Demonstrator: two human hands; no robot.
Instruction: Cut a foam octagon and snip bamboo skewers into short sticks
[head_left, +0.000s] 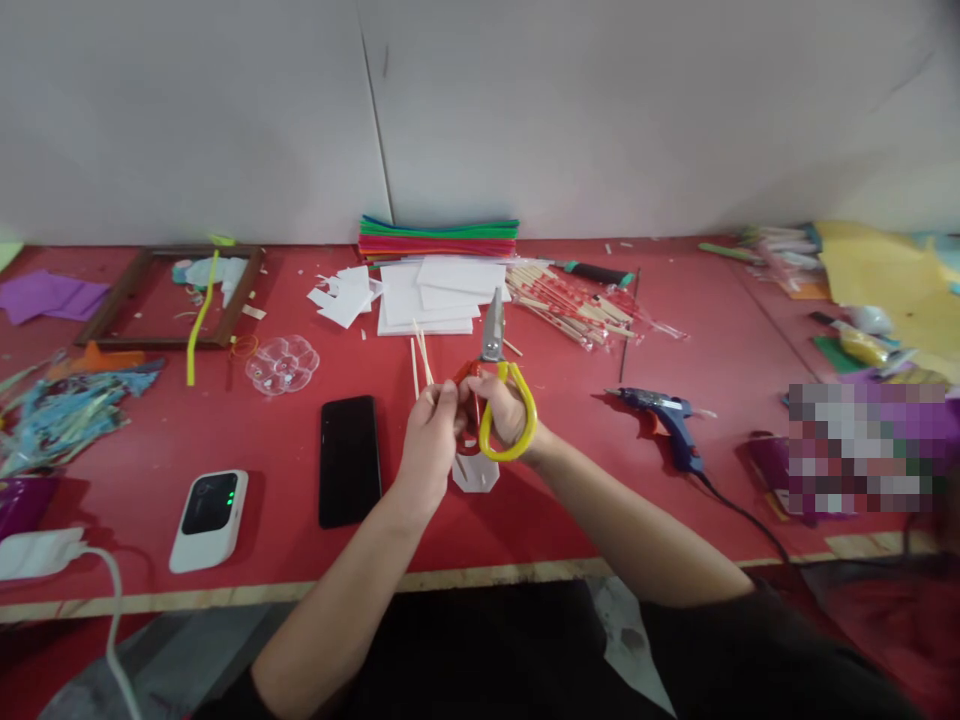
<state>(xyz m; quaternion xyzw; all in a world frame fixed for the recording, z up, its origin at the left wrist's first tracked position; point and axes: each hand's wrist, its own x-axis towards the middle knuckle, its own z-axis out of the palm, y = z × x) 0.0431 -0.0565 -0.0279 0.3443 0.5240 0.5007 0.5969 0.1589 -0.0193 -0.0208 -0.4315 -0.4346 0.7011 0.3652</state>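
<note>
My left hand is closed around a few thin wooden sticks, whose ends stick up past the fingers. Right beside it, my right hand grips a pair of scissors with one yellow and one red handle. The blades look closed and point away from me. Beneath the hands lies a small white many-sided card piece, partly covered by them. Beyond the blades is a stack of white sheets.
A black phone and a white device lie to the left. Rightward are a blue glue gun with its cord and a bag of wooden sticks. Coloured strips lie at the wall, a wooden frame at back left.
</note>
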